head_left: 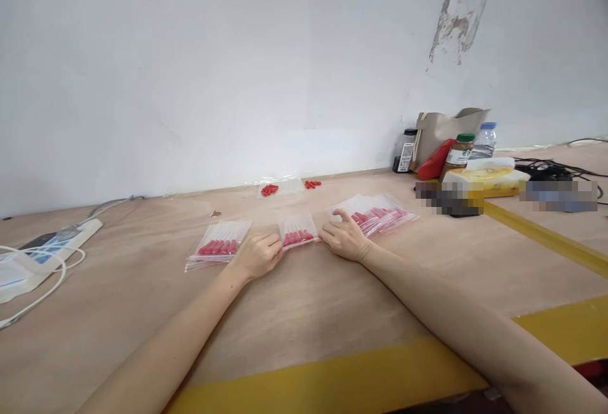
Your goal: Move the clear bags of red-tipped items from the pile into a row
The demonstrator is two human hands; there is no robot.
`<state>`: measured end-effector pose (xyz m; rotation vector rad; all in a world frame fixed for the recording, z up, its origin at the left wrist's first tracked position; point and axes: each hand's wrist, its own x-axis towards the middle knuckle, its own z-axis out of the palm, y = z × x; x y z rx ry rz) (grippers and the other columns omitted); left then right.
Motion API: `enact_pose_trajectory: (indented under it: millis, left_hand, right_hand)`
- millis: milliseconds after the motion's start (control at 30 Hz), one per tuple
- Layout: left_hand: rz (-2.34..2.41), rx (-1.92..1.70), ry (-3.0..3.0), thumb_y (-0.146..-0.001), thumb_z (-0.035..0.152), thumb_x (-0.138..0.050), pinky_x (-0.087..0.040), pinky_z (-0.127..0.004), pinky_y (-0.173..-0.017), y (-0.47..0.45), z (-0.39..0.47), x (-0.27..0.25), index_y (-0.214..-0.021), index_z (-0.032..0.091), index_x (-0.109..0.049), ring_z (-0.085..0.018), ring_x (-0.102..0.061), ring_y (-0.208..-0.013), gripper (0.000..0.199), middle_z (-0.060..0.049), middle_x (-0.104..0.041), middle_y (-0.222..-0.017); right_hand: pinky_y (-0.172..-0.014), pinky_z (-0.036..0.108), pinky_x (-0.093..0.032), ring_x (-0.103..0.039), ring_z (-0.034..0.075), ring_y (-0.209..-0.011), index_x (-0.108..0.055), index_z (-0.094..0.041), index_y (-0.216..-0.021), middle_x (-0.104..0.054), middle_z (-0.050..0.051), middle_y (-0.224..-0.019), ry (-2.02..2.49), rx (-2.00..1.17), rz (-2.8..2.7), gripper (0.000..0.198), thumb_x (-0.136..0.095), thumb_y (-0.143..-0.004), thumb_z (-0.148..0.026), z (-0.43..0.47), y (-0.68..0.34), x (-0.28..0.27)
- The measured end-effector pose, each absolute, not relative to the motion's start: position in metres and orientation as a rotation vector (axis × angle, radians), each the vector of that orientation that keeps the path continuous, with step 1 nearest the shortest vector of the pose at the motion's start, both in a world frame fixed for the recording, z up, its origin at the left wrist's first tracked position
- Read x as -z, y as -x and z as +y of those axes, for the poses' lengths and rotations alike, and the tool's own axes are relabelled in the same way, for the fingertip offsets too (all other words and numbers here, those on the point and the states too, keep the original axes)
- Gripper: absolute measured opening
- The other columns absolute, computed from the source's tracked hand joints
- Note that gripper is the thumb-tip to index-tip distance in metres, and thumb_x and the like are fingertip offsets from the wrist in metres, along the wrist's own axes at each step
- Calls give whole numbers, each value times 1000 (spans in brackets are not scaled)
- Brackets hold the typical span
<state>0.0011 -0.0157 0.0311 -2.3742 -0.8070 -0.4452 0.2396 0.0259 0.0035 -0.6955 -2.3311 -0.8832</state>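
Observation:
A small clear zip bag lies on the table between my hands, with a row of several small red capsule-shaped pieces inside along its near edge. My left hand is closed at the bag's near left corner, and my right hand is closed at its near right corner. Both seem to pinch the bag's edge, though the fingertips are partly hidden. Left of my left hand sits a stack of similar filled bags. Beyond my right hand, more filled bags lie fanned out, partly covered by that hand.
Near the wall lie a clear plastic sheet or bag and loose red pieces. At right stand a jar, a water bottle, a beige bag and a tissue pack. White cables run at left.

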Motion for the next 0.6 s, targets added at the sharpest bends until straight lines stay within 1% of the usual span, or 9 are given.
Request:
enact_pose_trajectory:
  millis: [67,133,200,267,333,400,467,533,600]
  left_hand:
    - [-944,511,2432,-80,37,-44,-42,-29,-61,-10,-21,-36,-66,16,-53,-16,-52,-65,27,-4,-54,-66]
    - [-1064,607,2477,-77,43,-47,-43,-34,-72,-22,-25,-36,-85,15,-55,-20,-53,-81,30,-8,-57,-86]
    - [-1102,653,2549,-80,39,-45,-41,-35,-82,-32,-25,-32,-106,15,-49,-22,-49,-98,36,-10,-53,-107]
    - [-1099,611,2653,-84,32,-39,-39,-34,-87,-35,-22,-25,-117,18,-43,-20,-45,-107,35,-9,-48,-117]
    - [-1124,555,2720,-86,28,-35,-39,-33,-89,-31,-17,-19,-117,19,-43,-18,-46,-107,33,-7,-49,-117]
    - [-1174,542,2721,-86,28,-36,-39,-33,-89,-21,-12,-17,-114,19,-47,-18,-48,-106,32,-7,-51,-116]
    - [-1223,530,2691,-84,28,-38,-41,-33,-86,-9,-8,-21,-109,18,-51,-19,-51,-101,29,-8,-54,-112]
    - [-1290,464,2652,-81,27,-43,-45,-32,-78,3,-6,-29,-100,19,-56,-20,-56,-91,25,-7,-59,-103]
    - [-1395,326,2613,-77,27,-47,-47,-31,-66,14,-5,-38,-86,19,-60,-19,-59,-75,18,-6,-62,-86]
  right_hand:
    - [-87,34,-20,-41,7,-57,-56,-17,-66,-54,-2,-61,624,825,-2375,32,-33,-87,-23,26,-235,-3]
    - [-82,32,-23,-43,8,-61,-58,-18,-68,-56,-1,-64,560,739,-2430,32,-35,-87,-29,24,-230,-3]
    - [-77,30,-25,-46,10,-68,-60,-19,-74,-58,1,-70,553,642,-2470,30,-39,-84,-38,21,-227,-5]
    - [-73,30,-26,-47,13,-75,-61,-19,-82,-60,3,-78,653,557,-2475,33,-42,-81,-46,18,-230,-11]
    - [-72,31,-26,-49,15,-80,-61,-20,-83,-61,5,-82,889,486,-2423,33,-41,-80,-46,17,-241,-20]
    - [-73,32,-26,-50,17,-83,-62,-20,-79,-61,6,-83,1240,418,-2282,31,-39,-82,-41,21,-260,-30]
    - [-71,34,-28,-52,20,-85,-62,-19,-81,-61,8,-87,1631,357,-2065,31,-38,-81,-39,28,-280,-39]
    - [-70,36,-30,-53,24,-85,-61,-18,-85,-61,10,-89,1966,284,-1871,33,-41,-77,-42,34,-298,-46]
    - [-69,38,-31,-53,26,-84,-62,-17,-85,-61,12,-88,2152,182,-1783,38,-45,-72,-49,38,-308,-48]
